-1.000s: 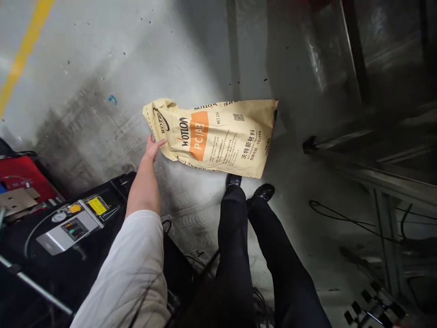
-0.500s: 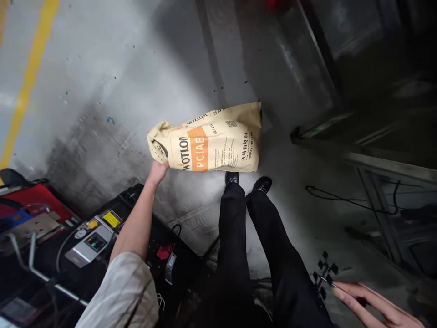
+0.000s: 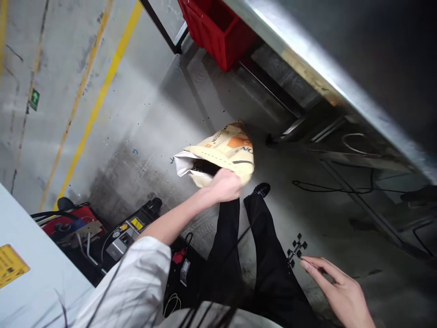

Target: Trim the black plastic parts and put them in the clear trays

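A tan paper sack (image 3: 227,148) with an orange label stands tipped up on the grey floor, its open mouth facing me and showing a dark inside. My left hand (image 3: 223,185) is closed on the near rim of the sack's mouth. My right hand (image 3: 336,284) hovers low at the right with fingers stretched and apart, and a thin rod with small black cross-shaped pieces (image 3: 296,249) sticks out from its fingertips. My black trouser legs and a shoe (image 3: 261,189) stand just beside the sack.
A red bin (image 3: 218,27) sits under a long metal bench edge (image 3: 317,68) at the top. A black case with a gauge unit (image 3: 128,230) and red tools lies at left. Yellow floor lines (image 3: 99,98) run diagonally. Cables (image 3: 327,187) trail under the bench frame.
The sack was lying flat; my left hand has gripped its end and lifted it upright, mouth toward me. My right hand has come further into view. The view has tilted up.
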Motion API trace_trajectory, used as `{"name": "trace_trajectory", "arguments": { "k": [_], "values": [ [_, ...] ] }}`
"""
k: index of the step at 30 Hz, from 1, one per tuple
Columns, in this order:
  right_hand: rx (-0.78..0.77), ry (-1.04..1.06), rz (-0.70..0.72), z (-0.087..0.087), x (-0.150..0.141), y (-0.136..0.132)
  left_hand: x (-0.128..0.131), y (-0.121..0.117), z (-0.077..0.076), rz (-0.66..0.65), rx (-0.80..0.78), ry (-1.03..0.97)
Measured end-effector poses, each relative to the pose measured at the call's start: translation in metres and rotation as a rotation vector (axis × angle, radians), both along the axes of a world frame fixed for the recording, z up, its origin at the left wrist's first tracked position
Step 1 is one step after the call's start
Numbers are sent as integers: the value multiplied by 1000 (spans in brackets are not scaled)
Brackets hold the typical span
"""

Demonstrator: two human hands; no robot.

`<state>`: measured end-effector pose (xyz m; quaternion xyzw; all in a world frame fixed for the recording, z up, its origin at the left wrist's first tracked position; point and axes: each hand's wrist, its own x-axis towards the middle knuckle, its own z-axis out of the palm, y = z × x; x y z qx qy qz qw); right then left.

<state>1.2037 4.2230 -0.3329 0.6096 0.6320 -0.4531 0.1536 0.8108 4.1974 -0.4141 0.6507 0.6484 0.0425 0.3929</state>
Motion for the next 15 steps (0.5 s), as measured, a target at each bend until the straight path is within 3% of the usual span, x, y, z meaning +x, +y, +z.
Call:
{"name": "trace_trajectory", "arguments": {
  "k": [3,7,11,13,15],
  "values": [
    [44,-19,-90,15,26,9,78,70,10,-163,80,-87],
    [137,-200,-366,55,57,38,187,129,-1,-164,183,-190],
    [257,-198,-706,85,65,61,267,146,-25,-90,155,-152],
    [281,-78,-744,81,55,74,287,144,-34,-81,140,-132],
    [305,124,-635,63,32,89,294,137,-40,-104,140,-172]
  ]
}}
